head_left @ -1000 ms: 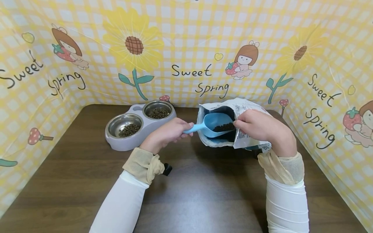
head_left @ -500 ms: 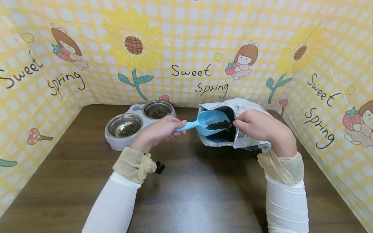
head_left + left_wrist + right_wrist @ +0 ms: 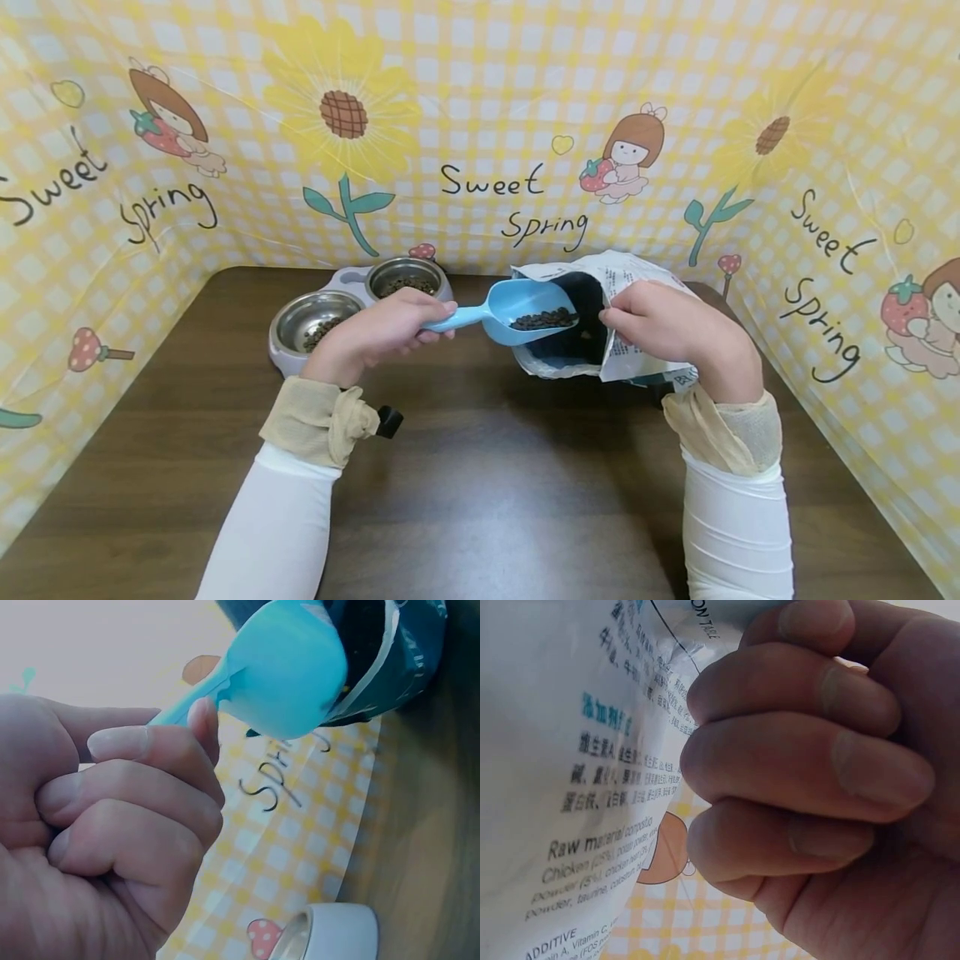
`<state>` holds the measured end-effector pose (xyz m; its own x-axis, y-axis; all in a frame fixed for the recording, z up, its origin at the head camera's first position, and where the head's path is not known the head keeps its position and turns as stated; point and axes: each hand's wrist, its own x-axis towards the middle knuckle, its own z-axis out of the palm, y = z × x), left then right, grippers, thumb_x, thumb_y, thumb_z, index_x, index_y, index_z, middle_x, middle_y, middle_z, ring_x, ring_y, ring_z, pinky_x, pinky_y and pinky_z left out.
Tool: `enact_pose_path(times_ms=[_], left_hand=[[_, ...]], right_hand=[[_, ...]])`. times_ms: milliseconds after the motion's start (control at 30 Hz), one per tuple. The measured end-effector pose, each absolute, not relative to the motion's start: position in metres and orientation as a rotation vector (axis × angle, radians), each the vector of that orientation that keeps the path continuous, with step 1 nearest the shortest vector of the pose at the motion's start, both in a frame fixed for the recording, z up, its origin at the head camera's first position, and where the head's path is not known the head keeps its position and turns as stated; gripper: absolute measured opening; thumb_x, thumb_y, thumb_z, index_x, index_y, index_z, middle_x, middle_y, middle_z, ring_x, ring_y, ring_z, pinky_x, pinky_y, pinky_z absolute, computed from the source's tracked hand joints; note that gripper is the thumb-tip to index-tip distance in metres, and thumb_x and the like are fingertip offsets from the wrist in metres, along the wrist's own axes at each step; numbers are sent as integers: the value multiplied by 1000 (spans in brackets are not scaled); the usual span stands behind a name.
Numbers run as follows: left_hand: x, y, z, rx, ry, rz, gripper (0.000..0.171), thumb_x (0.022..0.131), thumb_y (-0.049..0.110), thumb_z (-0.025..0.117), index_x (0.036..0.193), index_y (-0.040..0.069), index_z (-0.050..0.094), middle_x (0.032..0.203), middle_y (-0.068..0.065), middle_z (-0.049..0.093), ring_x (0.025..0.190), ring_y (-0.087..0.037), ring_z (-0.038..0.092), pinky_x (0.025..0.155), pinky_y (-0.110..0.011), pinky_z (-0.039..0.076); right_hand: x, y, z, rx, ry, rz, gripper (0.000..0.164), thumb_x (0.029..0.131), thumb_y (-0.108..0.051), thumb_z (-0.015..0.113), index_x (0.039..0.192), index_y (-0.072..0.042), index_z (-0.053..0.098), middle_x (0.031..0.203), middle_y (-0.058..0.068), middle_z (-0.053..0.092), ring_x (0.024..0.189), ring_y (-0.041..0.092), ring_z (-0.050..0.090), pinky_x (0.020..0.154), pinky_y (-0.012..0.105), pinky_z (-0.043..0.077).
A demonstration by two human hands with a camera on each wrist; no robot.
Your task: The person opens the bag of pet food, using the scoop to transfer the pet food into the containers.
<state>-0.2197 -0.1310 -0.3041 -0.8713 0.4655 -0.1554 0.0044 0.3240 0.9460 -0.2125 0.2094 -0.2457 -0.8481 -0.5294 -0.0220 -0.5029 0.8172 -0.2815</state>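
My left hand [image 3: 382, 329] grips the handle of a light blue scoop [image 3: 501, 310]. Dark brown kibble [image 3: 546, 319] lies in the scoop, which is at the mouth of a pet food bag [image 3: 652, 271]. In the left wrist view the fingers [image 3: 135, 787] curl beneath the scoop's handle. My right hand [image 3: 671, 333] pinches the edge of the bag's opening, and its curled fingers [image 3: 780, 761] show beside the printed white side in the right wrist view. The bag lies on its side with its mouth facing left; its inside is dark.
Behind my left hand stands a pale purple double feeder [image 3: 283, 360] with two steel bowls, each with some kibble. A yellow checked cloth [image 3: 480, 100] surrounds the brown wooden table [image 3: 480, 500] at the back and sides.
My left hand has moved left, drawing the scoop of kibble partly out of the bag's mouth. My right hand has kept its place on the bag.
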Motion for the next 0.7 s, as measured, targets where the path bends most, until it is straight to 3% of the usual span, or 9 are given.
enact_pose_path(times_ms=[700], left_hand=[[-215,-206,-300,309,2215,1564,40,106,34,44,86,4,62,56,8,41,45,-5,27,42,-17,23]], right_hand=[[-213,210,-245,-837,2908,-407,48,98,-17,49,50,-15,45,47,-5,34,41,13,34,44,28,32]])
